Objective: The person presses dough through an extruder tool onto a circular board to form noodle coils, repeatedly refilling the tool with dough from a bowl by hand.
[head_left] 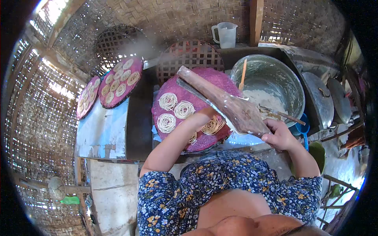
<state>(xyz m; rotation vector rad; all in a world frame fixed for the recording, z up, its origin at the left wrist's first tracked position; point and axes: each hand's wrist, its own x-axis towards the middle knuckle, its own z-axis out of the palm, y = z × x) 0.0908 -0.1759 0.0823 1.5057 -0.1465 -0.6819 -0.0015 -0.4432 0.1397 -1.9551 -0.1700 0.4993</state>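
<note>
A wooden hinged press (232, 104), pale dough smeared along its edge, is held up slantwise over a round tray covered in purple cloth (208, 80). My right hand (280, 135) is closed around the press's lower right end, thumb on top. My left hand (205, 118) reaches beneath the press, its fingers hidden behind the wood. White noodle coils (184, 109) lie on the left of the cloth. Close to my left hand is a yellower noodle coil (214, 125), partly covered by the hand.
A large metal pot (291, 74) contains pale dough (265, 100), with a wooden-handled utensil (243, 74) leaning inside. Purple-covered trays of coils (121, 80) stand at left. Behind are an open-weave basket tray (189, 59) and a plastic jug (227, 35). Metal lids (318, 96) lean at right.
</note>
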